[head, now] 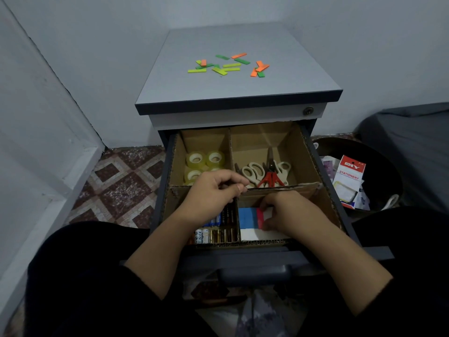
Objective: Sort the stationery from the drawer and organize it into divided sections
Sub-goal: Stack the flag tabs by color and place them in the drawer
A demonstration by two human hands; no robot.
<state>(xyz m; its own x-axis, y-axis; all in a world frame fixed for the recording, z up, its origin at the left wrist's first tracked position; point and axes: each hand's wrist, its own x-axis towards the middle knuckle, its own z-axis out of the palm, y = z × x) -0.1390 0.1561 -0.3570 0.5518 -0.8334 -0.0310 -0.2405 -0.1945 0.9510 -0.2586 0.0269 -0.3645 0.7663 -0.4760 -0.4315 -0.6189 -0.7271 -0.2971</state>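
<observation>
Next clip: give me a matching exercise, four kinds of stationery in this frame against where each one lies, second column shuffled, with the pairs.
Things
1. tape rolls
2. scissors
3. batteries
4. coloured strips

Places
A. near left section of the drawer
B. on top of the cabinet
C. far left section of the drawer
D. far right section of the drawer

Pairs: 1-C, 2-D, 3-A, 4-B

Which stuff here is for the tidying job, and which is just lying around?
For the job: cardboard divider, tape rolls, scissors, batteries, coloured paper pads held by the right hand, left hand on the divider, coloured strips on the cabinet top.

Just lying around: black bin, stationery packet in it.
</observation>
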